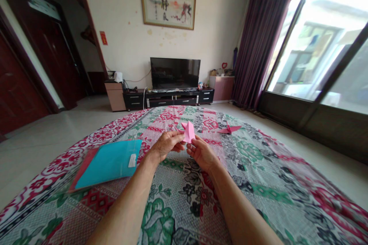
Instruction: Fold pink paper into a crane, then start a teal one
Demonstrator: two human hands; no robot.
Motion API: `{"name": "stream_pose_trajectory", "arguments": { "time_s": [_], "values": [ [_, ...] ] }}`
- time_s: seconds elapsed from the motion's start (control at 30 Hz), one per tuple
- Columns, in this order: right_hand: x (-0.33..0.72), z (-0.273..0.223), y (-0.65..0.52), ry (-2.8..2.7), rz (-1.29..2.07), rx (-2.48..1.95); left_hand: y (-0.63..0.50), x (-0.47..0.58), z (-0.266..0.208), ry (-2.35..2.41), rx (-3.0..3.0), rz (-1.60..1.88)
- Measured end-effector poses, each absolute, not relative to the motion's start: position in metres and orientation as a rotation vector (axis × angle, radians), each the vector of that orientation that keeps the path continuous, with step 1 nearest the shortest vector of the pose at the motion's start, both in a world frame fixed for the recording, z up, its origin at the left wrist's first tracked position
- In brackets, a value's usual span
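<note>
A piece of folded pink origami paper (189,132) is held up above the patterned tablecloth (161,214), with points sticking up at its top. On its left side, my left hand (169,143) pinches the paper between thumb and fingers. My right hand (202,153) grips its lower right corner, fingers curled below. The fingertips partly cover the paper's lower edges. Farther back to the right, a finished-looking pink paper crane (229,129) rests on the cloth, apart from both hands.
A clear packet of coloured paper (107,164), blue on top and red beneath, lies left of my forearm. Beyond the table's rounded far edge stand a black television (175,73) and a low cabinet (169,98). Windows (322,46) and a purple curtain (254,42) are on the right.
</note>
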State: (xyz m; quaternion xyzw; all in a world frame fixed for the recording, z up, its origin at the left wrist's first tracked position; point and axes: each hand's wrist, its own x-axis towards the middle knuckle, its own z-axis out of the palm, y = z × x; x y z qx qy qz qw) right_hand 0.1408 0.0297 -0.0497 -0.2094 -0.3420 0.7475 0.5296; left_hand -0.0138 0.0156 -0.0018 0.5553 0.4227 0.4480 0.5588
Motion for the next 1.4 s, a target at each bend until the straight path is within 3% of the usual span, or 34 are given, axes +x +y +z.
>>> {"name": "stream_pose_trajectory", "arguments": {
  "time_s": [0.23, 0.33, 0.7, 0.9, 1.1, 1.4],
  "values": [
    [0.143, -0.052, 0.035, -0.593, 1.941, -0.503, 0.022, -0.014, -0.008, 1.208, 1.181, 1.421],
    [0.146, -0.052, 0.037, -0.56, 2.076, -0.412, 0.024, -0.013, -0.021, 1.308, 1.171, 1.301],
    [0.135, -0.052, 0.026, -0.514, 2.322, -0.275, 0.015, -0.004, -0.029, 0.731, 1.038, 1.072],
    [0.135, -0.053, 0.026, -0.731, 2.151, -0.566, 0.025, -0.014, -0.036, 0.839, 0.985, 1.254],
    [0.13, -0.05, 0.023, -0.829, 1.739, -0.494, 0.027, -0.021, -0.034, 0.961, 0.927, 1.325],
    [0.129, -0.051, 0.024, -0.876, 1.605, -0.586, 0.028, -0.017, -0.037, 1.083, 0.946, 1.357]
  ]
}}
